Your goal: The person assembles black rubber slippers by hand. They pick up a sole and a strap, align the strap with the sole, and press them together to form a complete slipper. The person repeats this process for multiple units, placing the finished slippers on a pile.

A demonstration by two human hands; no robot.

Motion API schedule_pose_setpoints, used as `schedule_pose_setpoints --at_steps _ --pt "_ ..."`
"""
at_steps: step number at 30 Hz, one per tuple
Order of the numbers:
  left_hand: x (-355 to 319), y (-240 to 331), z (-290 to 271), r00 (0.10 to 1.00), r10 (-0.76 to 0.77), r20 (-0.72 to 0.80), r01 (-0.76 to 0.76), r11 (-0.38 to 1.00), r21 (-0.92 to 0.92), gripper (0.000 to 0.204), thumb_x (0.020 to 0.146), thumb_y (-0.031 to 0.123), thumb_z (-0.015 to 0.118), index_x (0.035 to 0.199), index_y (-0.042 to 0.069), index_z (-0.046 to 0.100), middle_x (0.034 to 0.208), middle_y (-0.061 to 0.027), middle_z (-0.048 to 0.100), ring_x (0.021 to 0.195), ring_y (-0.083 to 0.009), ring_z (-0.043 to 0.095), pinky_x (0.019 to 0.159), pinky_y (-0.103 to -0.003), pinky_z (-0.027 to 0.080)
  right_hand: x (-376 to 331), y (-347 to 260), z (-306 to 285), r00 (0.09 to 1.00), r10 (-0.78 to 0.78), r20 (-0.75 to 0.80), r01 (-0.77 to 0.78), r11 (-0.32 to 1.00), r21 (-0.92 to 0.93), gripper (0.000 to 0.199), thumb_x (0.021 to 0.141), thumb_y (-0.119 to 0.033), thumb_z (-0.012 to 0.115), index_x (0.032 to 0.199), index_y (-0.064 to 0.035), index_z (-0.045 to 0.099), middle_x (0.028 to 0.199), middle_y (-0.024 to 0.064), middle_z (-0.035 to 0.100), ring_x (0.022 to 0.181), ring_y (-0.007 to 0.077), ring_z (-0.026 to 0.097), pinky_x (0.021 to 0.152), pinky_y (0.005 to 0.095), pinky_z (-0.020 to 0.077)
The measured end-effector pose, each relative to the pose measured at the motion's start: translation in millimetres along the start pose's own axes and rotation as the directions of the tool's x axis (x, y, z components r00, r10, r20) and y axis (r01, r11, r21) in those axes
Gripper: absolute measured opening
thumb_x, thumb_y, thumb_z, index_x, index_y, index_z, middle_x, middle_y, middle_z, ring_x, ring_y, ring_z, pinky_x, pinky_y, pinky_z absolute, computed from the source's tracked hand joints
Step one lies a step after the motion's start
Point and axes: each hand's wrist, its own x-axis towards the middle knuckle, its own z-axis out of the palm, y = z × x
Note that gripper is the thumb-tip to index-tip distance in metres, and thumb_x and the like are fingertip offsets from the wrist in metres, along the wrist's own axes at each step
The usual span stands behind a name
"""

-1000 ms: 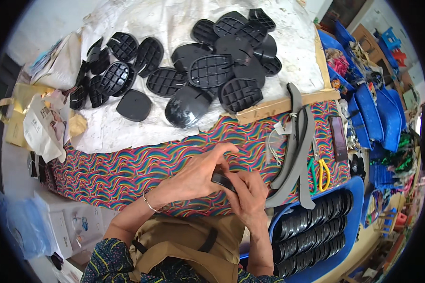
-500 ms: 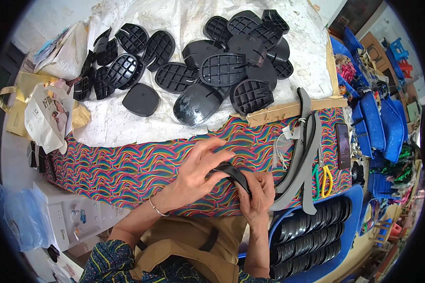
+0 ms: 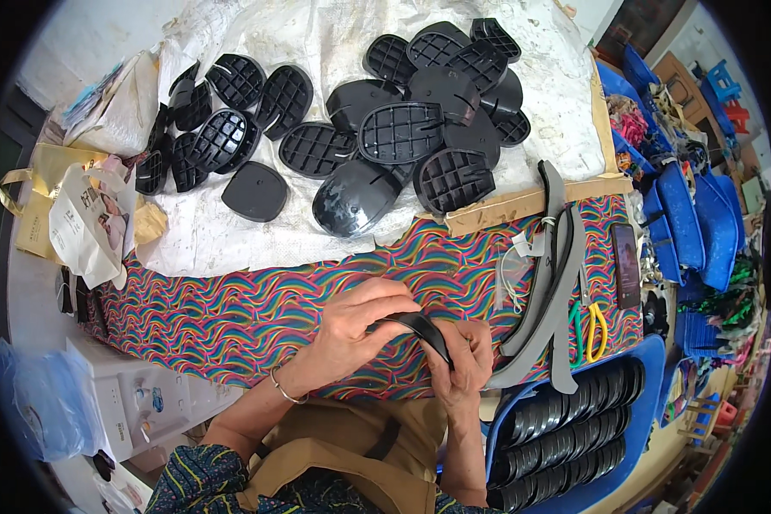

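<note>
My left hand [image 3: 357,327] and my right hand [image 3: 463,360] hold a curved black shoe heel piece [image 3: 424,327] between them, low over the patterned cloth. The left fingers are bent over its left end, with the thumb along its near side. At the other end my right thumb and fingers pinch it. It appears edge-on, a glossy dark arc, and much of it is hidden by the fingers. Right of my hands lie long grey curved strips [image 3: 535,338]. Beyond them, several black heel pieces [image 3: 400,133] with gridded undersides are heaped on white sheeting [image 3: 317,253].
A blue tray [image 3: 651,377] with rows of black heel pieces stands at the near right. Scissors with yellow and green handles [image 3: 597,334] lie by a dark phone [image 3: 627,265]. Paper bags [image 3: 86,223] stand at the left. Blue bins [image 3: 715,218] line the far right.
My left fingers have lowered and closed over the heel piece. Both hands remain in nearly the same place. The whole view has shifted slightly.
</note>
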Motion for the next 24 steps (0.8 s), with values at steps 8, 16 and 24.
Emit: schedule_pose_setpoints --at_steps 8,16,24 --pt "8.3 -0.1 -11.3 0.982 0.131 0.137 -0.162 0.958 0.239 0.027 0.08 0.013 0.074 0.104 0.001 0.071 0.109 -0.0126 0.068 0.111 -0.0299 0.059 0.094 -0.043 0.045 -0.2 0.5 1.3 1.0 -0.006 -0.015 0.006 0.999 0.034 0.036 0.068 -0.005 0.083 0.102 -0.0016 0.072 0.088 0.0095 0.06 0.074 0.0237 0.057 0.063 0.0342 0.0457" --pt "5.3 0.9 -12.3 0.998 0.065 0.016 -0.067 0.98 0.187 0.046 0.069 0.016 0.081 0.111 0.001 0.07 0.118 -0.0121 0.065 0.114 -0.0313 0.056 0.101 -0.044 0.041 -0.2 0.2 2.3 0.999 0.049 -0.021 -0.048 0.998 0.028 0.033 0.07 -0.005 0.082 0.102 -0.0019 0.073 0.088 0.0099 0.062 0.073 0.0234 0.059 0.062 0.0336 0.0475" --pt "4.7 2.2 -1.8 0.973 -0.008 -0.23 0.034 0.993 0.112 0.046 0.068 0.017 0.084 0.111 0.005 0.072 0.113 -0.0096 0.064 0.109 -0.0305 0.058 0.099 -0.042 0.042 1.5 0.5 1.2 0.998 0.065 -0.006 -0.064 0.996 0.069 0.035 0.069 -0.005 0.084 0.103 -0.0022 0.073 0.088 0.0087 0.06 0.073 0.0216 0.057 0.062 0.0325 0.0463"
